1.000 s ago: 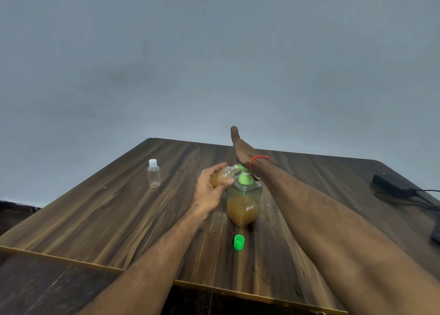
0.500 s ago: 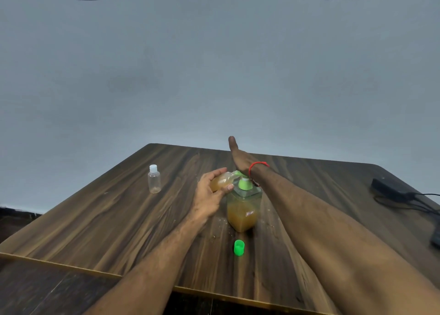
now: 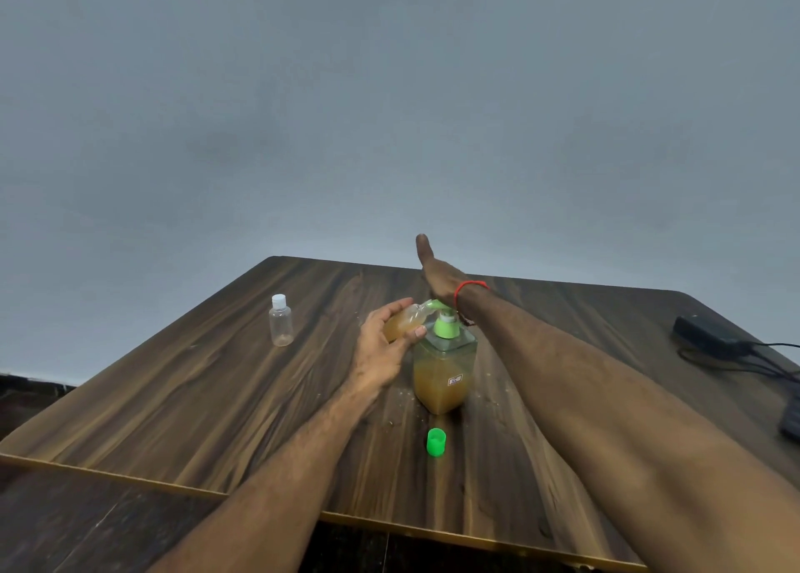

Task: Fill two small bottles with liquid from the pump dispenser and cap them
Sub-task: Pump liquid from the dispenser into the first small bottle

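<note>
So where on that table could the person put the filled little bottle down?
Bare wood lies between the empty capped bottle and the left hand, and along the table's near left edge. It is crowded round the dispenser, the green cap and both forearms.

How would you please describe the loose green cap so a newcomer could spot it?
Start at the dark wooden table and find the square pump dispenser of amber liquid. The small green plastic cap stands alone in front of it, nearer the table's front edge, attached to nothing.

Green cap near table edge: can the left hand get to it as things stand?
Probably not yet: the left hand holds the small bottle at the pump dispenser spout. The green cap itself lies unobstructed in front of the dispenser.
</note>
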